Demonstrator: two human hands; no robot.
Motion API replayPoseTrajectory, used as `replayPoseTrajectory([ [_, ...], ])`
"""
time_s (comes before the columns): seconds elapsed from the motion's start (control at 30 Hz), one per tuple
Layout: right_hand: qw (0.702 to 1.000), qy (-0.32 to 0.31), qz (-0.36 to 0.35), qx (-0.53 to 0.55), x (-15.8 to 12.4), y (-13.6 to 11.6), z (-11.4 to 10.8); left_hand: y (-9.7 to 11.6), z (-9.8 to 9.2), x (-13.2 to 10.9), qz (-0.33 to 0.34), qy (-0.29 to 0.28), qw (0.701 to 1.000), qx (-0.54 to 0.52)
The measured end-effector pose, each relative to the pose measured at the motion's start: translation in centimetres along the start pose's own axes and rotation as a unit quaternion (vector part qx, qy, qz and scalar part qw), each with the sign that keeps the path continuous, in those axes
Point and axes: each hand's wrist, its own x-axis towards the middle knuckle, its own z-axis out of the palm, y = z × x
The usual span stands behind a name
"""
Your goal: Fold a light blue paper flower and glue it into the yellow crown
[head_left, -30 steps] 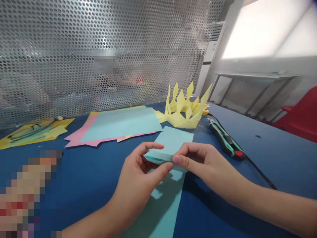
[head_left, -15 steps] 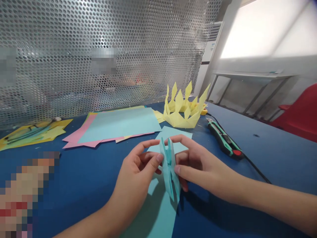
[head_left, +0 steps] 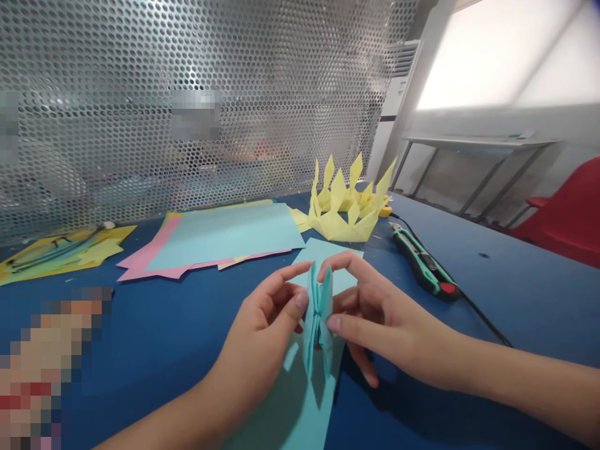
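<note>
A folded light-blue paper piece [head_left: 319, 325] stands on edge above the blue table [head_left: 164, 337], pinched between both hands. My left hand [head_left: 267, 337] grips its left side with thumb and forefinger. My right hand [head_left: 375, 319] grips its right side the same way, its other fingers curled below. Under the hands lies a long light-blue paper strip [head_left: 304, 412], and a light-blue sheet [head_left: 323, 253] lies just behind them.
A stack of blue, pink and yellow sheets [head_left: 220, 240] lies at the back. A yellow folded paper crown [head_left: 349, 209] stands behind right. A green utility knife [head_left: 424, 262] and a black cable [head_left: 487, 322] lie at right. A perforated metal screen [head_left: 187, 94] closes off the back.
The folded blue piece was held flat a second ago. Both hands have turned it up on edge and now press its sides together, slightly lower than half a second ago.
</note>
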Motion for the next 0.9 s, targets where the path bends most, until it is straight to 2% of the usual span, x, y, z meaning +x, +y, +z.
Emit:
replayPoseTrajectory([
  [0.27,0.998,-0.002,-0.046,-0.036,-0.06,0.62,-0.09,-0.10,0.05,-0.31,0.009,-0.050,0.997,-0.050],
  [0.5,0.971,0.077,-0.142,-0.175,0.03,0.75,-0.01,-0.01,0.22,-0.28,0.045,-0.051,0.996,-0.053],
  [0.6,0.972,0.068,-0.166,-0.150,-0.03,0.78,-0.02,-0.07,0.25,-0.06,0.054,-0.053,0.996,-0.052],
  [0.73,0.987,0.030,-0.138,-0.077,-0.15,0.86,-0.06,-0.34,0.20,-0.06,0.053,-0.059,0.996,-0.038],
  [0.9,0.971,0.091,-0.179,-0.130,-0.16,0.50,0.22,-0.13,0.22,-0.39,0.072,-0.043,0.996,-0.003],
])
